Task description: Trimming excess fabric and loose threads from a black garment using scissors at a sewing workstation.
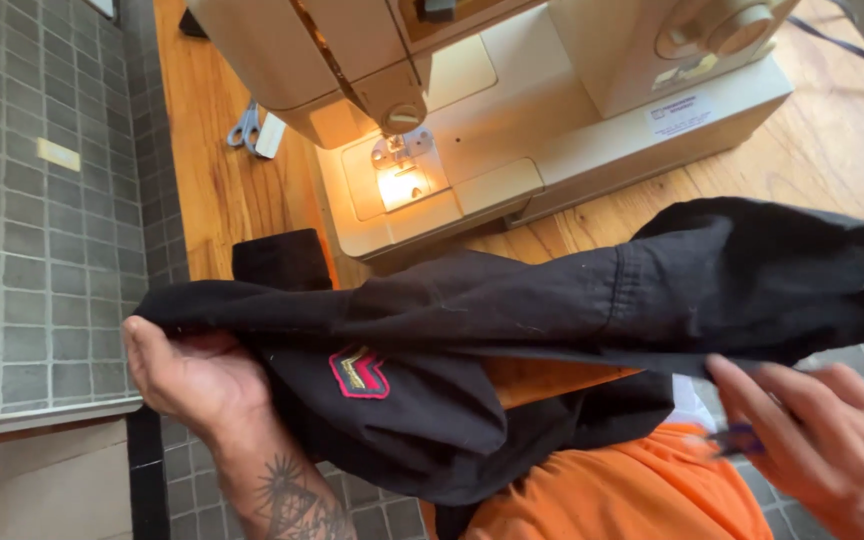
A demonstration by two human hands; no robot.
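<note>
A black garment with a pink-edged patch is stretched across the front of the view, over my lap. My left hand grips the garment's left end from below. My right hand is at the lower right under the cloth's right part, blurred, with a small purple-handled tool between its fingers. A cream sewing machine stands on the wooden table beyond, its lamp lit over the needle plate.
Grey-handled scissors lie on the table left of the machine. A grey tiled floor runs along the left. My orange trousers show at the bottom. A dark cord trails at the top right.
</note>
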